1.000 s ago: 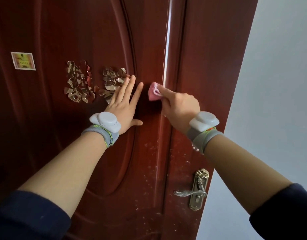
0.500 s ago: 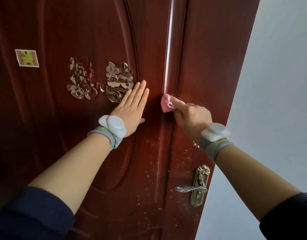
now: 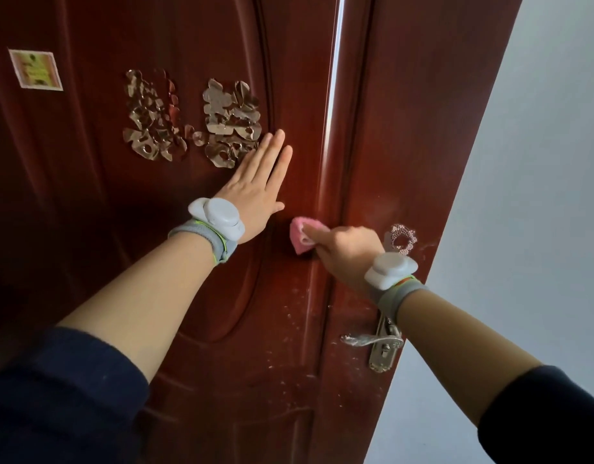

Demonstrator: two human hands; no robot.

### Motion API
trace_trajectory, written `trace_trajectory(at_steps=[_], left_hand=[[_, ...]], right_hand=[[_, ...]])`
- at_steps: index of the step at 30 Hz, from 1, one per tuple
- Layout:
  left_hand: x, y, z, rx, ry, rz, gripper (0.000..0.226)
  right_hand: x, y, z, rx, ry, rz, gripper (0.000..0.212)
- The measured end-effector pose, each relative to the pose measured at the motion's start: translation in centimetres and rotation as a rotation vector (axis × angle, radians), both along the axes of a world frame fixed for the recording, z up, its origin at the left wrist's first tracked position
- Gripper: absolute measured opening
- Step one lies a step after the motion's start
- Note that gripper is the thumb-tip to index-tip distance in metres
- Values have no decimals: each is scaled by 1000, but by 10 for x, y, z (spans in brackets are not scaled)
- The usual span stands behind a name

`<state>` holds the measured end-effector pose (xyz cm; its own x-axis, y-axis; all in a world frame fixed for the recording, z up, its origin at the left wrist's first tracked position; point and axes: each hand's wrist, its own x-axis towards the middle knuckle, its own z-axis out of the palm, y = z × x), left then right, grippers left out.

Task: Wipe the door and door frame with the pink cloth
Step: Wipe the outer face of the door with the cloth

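Left hand [image 3: 255, 192] flat on door [image 3: 88, 229] panel, fingers straight, likely bracing door against push. Cloth [image 3: 299, 237] just right, pressed on moulding; right hand [image 3: 346, 249] pinches it, fingers curled, for firm rubbing. Specks [image 3: 289, 316] below, not yet wiped.

Seemingly navy sleeves [image 3: 64, 393], grey wristbands [image 3: 401, 296], white pucks [image 3: 222, 216].

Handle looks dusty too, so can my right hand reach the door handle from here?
Probably yes: the right hand grips the pink cloth against the door, above the door handle, and nothing stands between them.
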<state>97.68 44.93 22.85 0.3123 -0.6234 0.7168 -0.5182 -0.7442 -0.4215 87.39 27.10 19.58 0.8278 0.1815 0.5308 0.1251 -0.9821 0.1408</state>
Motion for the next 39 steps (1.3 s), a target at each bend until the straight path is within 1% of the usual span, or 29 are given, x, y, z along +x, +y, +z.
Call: trace_trajectory(at_steps=[2, 3, 4, 5, 7, 8, 9, 10, 12, 13, 14, 15, 16, 18, 19, 21, 23, 25, 27, 28, 29, 30, 31, 32, 33, 34, 36, 37, 39], left_hand=[[1, 0, 0, 8, -5, 8, 92], [0, 1, 0, 7, -4, 7, 92], [-1, 1, 0, 3, 0, 6, 92], [-1, 2, -1, -2, 4, 5, 92], [-1, 2, -2, -14, 6, -2, 89], [-1, 2, -3, -19, 1, -3, 88], [0, 2, -3, -20, -6, -1, 88], [-1, 2, -2, -14, -6, 4, 89], [-1, 1, -1, -5, -6, 27, 92], [-2, 0, -1, -5, -7, 40, 93], [-4, -1, -2, -7, -7, 52, 93], [-6, -1, -3, -9, -7, 63, 94], [-6, -1, -4, -10, -13, 78, 94], [-7, -2, -5, -20, -47, 95, 91], [-8, -5, -6, -37, -56, 96, 89], [-10, -17, -12, -125, -59, 91, 85], [-14, -34, -19, -238, -11, 85, 87], [-16, -48, -26, -324, 58, 79, 90], [-13, -55, -31, -352, 83, 61, 89], [-12, -55, -31, -355, 83, 54, 88], [-11, -55, -32, -357, 83, 43, 88], [-12, -55, -32, -359, 82, 32, 87], [-12, -56, -32, -363, 80, 24, 87], [-12, -56, -33, -366, 77, 20, 86], [-12, -56, -33, -370, 74, 15, 86], [-12, -56, -33, -375, 71, 9, 86], [-10, -56, -33, -385, 61, 0, 87], [-10, -56, -33, -383, 61, -3, 87], [-8, -57, -34, -377, 62, -8, 87]], right_hand=[[1, 2, -17, -136, 163, 1, 45], [0, 5, -17, -140, 218, 9, 40], [-1, 9, -13, -91, 230, 28, 37], [-2, 13, -5, -24, 199, 45, 35], [-3, 15, 11, 107, 19, 62, 40], [-1, 14, 12, 122, -47, 36, 43], [0, 13, 11, 99, -50, 8, 45], [3, 14, 5, 47, 2, -5, 46], [7, 22, -17, -101, 207, -15, 48], [7, 26, -26, -144, 304, -15, 48], [5, 27, -31, -164, 349, -5, 48], [2, 26, -31, -149, 329, 23, 46], [-2, 23, -27, -122, 268, 47, 45], [-15, 10, -7, -55, 69, 68, 41], [-20, 1, 6, 16, -44, 68, 41], [-26, -20, 29, 152, -257, 57, 44], [-27, -40, 35, 180, -366, 2, 44], [-28, -53, 21, 115, -343, -31, 43], [-28, -59, -5, 30, -268, -3, 46], [-27, -59, -16, -32, -212, 16, 49], [-26, -56, -22, -100, -115, 27, 51], [-27, -53, -23, -164, -17, 26, 52], [-28, -51, -20, -200, 37, 31, 50], [-30, -50, -13, -177, -14, 52, 47], [-32, -51, -4, -82, -135, 71, 43], [-32, -53, 7, 54, -265, 60, 40], [-29, -62, 27, 279, -422, 33, 39], [-26, -66, 31, 327, -459, 28, 39], [-19, -69, 23, 275, -480, 21, 39]])
